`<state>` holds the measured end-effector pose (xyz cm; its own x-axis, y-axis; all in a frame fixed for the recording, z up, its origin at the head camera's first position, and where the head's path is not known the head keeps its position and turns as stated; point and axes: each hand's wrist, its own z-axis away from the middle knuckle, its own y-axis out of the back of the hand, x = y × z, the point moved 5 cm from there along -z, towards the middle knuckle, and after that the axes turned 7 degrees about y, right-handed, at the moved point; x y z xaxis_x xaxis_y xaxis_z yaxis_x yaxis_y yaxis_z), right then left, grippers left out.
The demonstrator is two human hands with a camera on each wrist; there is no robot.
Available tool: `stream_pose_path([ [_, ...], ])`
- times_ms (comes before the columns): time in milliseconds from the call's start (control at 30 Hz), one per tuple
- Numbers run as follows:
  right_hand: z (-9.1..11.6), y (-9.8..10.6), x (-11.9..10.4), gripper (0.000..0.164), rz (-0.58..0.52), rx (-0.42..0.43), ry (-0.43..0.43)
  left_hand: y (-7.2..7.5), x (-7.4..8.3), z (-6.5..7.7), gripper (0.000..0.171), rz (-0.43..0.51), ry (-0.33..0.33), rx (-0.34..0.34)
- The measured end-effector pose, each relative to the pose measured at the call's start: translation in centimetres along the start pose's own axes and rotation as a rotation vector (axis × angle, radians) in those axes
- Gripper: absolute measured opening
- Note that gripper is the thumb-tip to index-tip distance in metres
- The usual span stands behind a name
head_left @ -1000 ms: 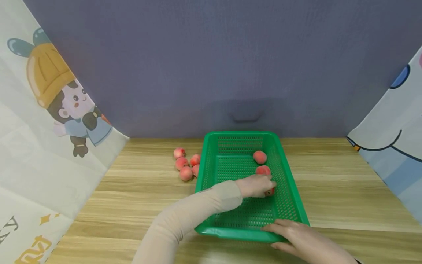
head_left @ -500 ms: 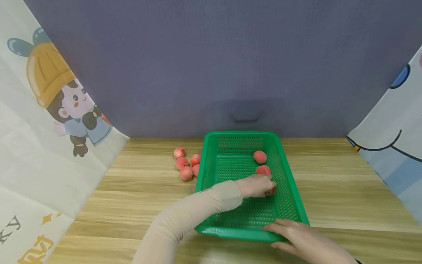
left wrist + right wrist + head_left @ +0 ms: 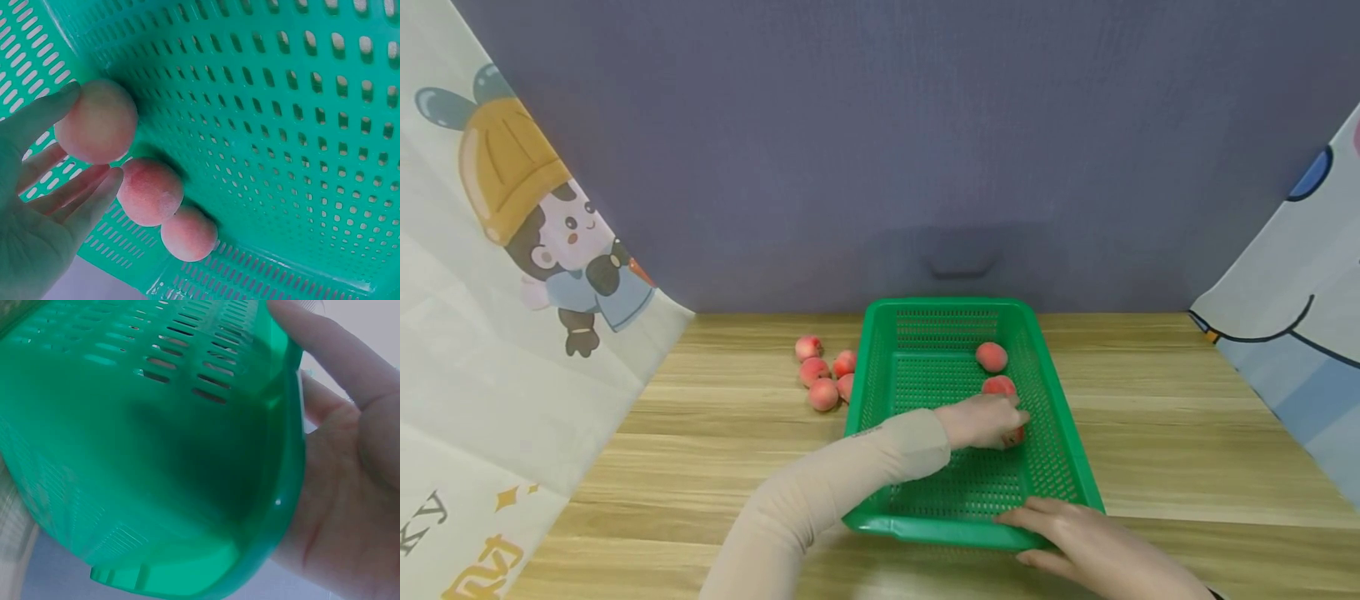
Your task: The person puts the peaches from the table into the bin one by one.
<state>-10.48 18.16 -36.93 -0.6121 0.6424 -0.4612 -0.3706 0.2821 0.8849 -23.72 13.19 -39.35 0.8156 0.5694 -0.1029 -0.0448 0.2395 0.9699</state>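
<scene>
My left hand reaches into a green perforated plastic basket. It holds a peach low against the basket's right wall, the thumb on one side and fingertips on the other. Two more peaches lie in line with it along that wall: the middle peach is close by my fingertips, and the far peach sits beyond. My right hand grips the basket's near right corner. Its fingers lie over the rim and the thumb is against the outside.
Outside the basket's left wall, several peaches are grouped on the wooden table. A grey-purple panel rises behind the basket. Sheets with cartoon prints stand at both sides.
The peach in my left hand has turned slightly and shows a little more below the fingers. Both hands and the basket stay in nearly the same place.
</scene>
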Motion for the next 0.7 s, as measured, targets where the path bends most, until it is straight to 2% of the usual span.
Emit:
stream_pose_path([
  [267,0.0,0.0,0.0,0.037,-0.008,-0.002,0.003,0.5,-0.1,0.4,0.043,0.027,0.003,-0.013],
  [567,0.1,0.0,0.1,0.037,-0.013,0.002,0.004,2.1,-0.2,1.4,0.038,0.015,-0.006,-0.018],
  [700,0.1,0.0,0.0,0.037,-0.013,0.002,0.008,2.8,-0.3,2.0,0.033,0.015,0.005,-0.041],
])
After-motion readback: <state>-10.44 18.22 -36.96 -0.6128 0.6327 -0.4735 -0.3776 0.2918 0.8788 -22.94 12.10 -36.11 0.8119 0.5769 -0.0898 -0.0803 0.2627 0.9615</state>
